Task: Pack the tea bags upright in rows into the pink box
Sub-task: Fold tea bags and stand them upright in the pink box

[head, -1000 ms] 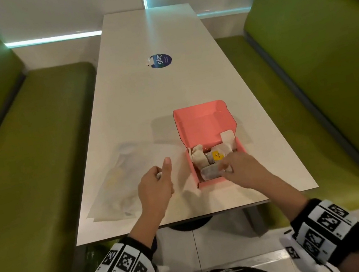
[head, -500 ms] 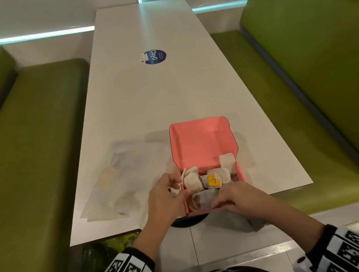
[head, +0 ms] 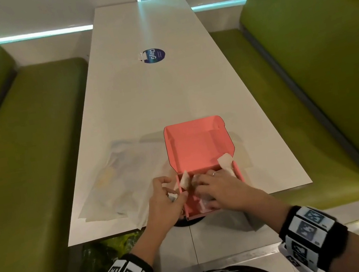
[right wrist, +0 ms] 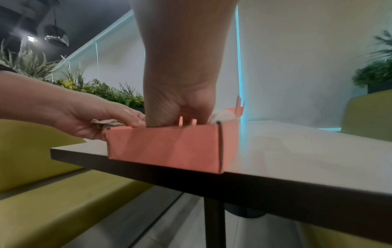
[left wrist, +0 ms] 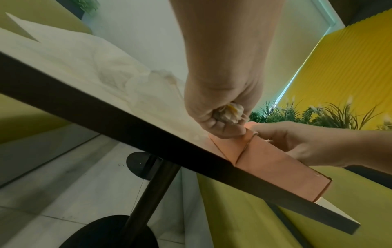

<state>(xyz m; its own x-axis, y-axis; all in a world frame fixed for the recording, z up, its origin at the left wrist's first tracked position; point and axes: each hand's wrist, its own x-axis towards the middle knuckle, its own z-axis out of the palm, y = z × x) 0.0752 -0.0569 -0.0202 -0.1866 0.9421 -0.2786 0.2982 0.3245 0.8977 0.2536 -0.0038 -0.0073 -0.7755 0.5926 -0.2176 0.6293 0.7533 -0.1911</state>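
The pink box sits at the table's near edge with its lid standing open; its front wall pokes slightly over the edge. Pale tea bags stand inside it, one in the back right corner. My left hand is against the box's left wall and grips a crumpled tea bag with a yellow tag. My right hand reaches into the box with fingers spread over the bags; the front wall hides its fingertips in the right wrist view.
A crumpled clear bag lies on the white table left of the box. A round blue sticker is farther up the table. Green benches flank both sides.
The box has come toward me to the table's near edge. My left hand moved right to the box's left wall. My right hand stayed in the box, now spread over the bags.
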